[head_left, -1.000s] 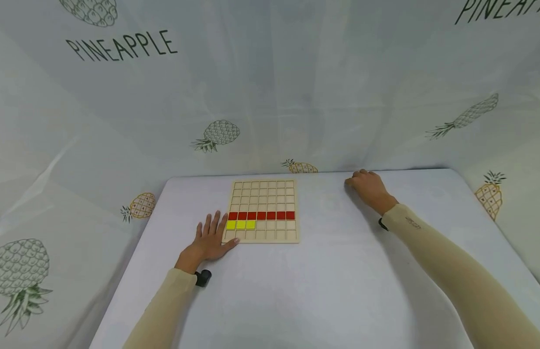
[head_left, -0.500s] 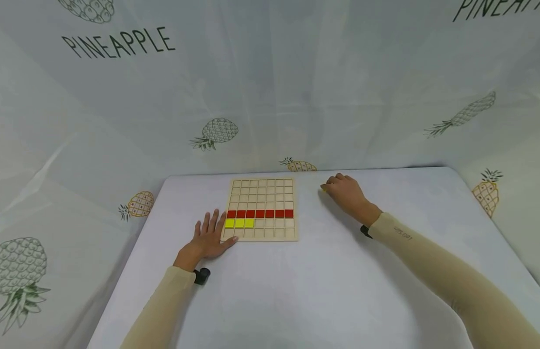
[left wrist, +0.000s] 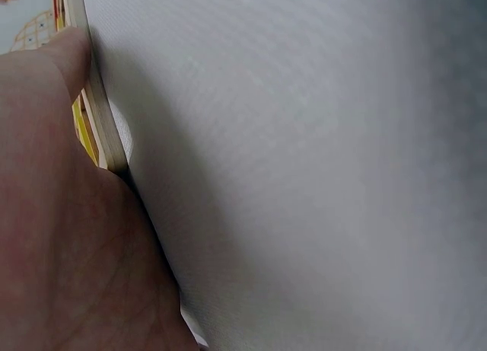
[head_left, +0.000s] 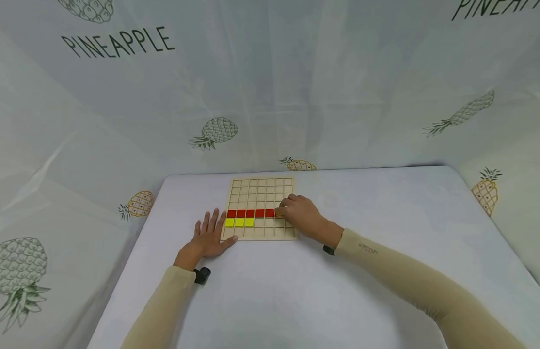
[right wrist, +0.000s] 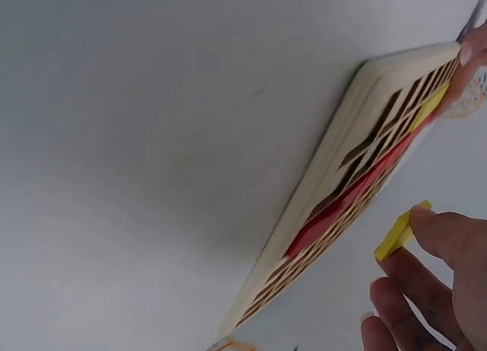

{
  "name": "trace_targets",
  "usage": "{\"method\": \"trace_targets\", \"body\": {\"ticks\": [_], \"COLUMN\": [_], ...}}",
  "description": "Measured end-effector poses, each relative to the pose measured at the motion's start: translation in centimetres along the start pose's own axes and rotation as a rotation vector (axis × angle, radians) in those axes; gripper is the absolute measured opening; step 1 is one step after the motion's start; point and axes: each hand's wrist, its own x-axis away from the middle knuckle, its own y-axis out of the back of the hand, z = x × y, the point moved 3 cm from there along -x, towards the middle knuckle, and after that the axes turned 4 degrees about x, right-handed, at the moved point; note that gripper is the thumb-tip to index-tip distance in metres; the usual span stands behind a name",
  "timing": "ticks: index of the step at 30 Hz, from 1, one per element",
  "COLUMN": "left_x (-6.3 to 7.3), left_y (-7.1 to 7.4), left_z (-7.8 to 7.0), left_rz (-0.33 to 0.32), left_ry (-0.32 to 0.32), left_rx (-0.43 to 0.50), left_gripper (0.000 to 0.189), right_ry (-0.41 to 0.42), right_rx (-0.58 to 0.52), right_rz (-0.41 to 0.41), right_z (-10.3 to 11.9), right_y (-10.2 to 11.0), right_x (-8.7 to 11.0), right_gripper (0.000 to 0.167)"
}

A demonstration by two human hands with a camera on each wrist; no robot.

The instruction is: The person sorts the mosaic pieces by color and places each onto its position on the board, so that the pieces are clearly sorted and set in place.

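Observation:
A square wooden grid board lies on the table. One row of its cells holds red tiles, and three yellow tiles fill the left end of the row nearer the person. Spread fingers of the left hand rest at the board's left side, the thumb on its near left corner. Above the board's right part, the right hand pinches another yellow tile between thumb and index finger, clear of the board in the right wrist view. That hand hides the right end of the red row in the head view.
The board sits on a white table, toward its back. A pale cloth backdrop with printed pineapples hangs behind and along the sides. A dark wrist device shows at the left wrist.
From the table's back right, the right hand has moved left and toward the person, bringing a yellow tile over the board. The left hand stays in place.

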Motion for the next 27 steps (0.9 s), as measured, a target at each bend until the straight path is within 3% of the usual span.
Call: {"method": "trace_targets", "body": {"ticks": [9,21,27], "left_x": [0.1,0.3,0.3], "left_y": [0.0,0.2,0.1], "left_z": [-0.1,-0.2,-0.2], "left_rz": [-0.002,-0.011,-0.012], "left_ry": [0.003,-0.016,-0.014], "left_rx": [0.023,0.033,0.019], "left_gripper": [0.098,0.097,0.099], "right_ry": [0.011,-0.018,-0.034], "right_rx": [-0.047,0.079,0.084], "right_rz": [0.012,0.176,0.223], "right_z": [3.1,5.0,5.5], "right_y": [-0.7,-2.7,-3.2], "right_x": [-2.3,-4.1,-4.4], "right_gripper": [0.019,0.02,0.02]}}
